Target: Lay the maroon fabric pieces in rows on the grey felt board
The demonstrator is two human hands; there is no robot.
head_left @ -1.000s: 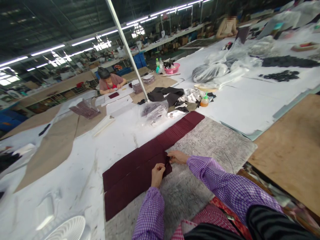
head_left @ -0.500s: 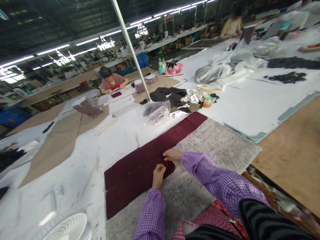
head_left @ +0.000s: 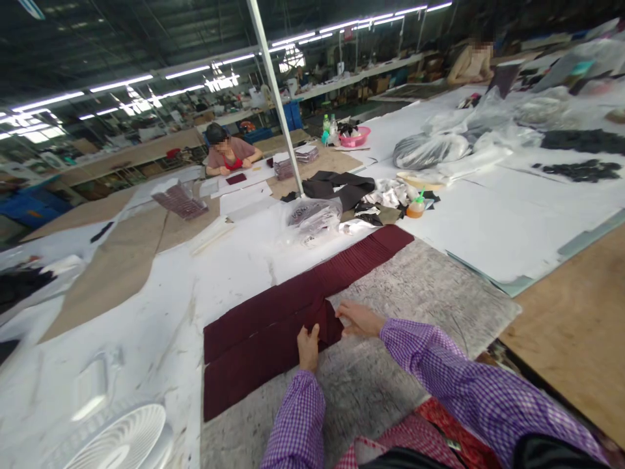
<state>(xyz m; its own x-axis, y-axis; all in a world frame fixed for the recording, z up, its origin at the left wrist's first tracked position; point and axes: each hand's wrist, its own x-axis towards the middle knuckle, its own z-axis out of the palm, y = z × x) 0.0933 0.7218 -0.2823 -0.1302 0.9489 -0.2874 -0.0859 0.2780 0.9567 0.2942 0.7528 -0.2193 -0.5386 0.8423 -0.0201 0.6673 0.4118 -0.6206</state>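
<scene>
A long band of stacked maroon fabric strips [head_left: 273, 332] is laid out on a grey speckled mat [head_left: 415, 293], its soft, matte layers overlapping like shallow steps. A loose corner is lifted near the band's near end. That corner is held between the left hand [head_left: 308, 348] and the right hand [head_left: 359, 319]. The left hand is narrowly closed at the cloth's edge, though whether a layer is pinched cannot be told. The right hand is spread wide, with its fingers [head_left: 342, 312] laid flat on the flap. Purple checked sleeves [head_left: 478, 384] cover both forearms. Beyond the band, a crinkled clear plastic bag [head_left: 312, 220] lies on smooth white paper [head_left: 146, 326], and crumpled black cloth [head_left: 339, 185] is heaped further off. A round white fan [head_left: 117, 440] is seen at the lower left.
</scene>
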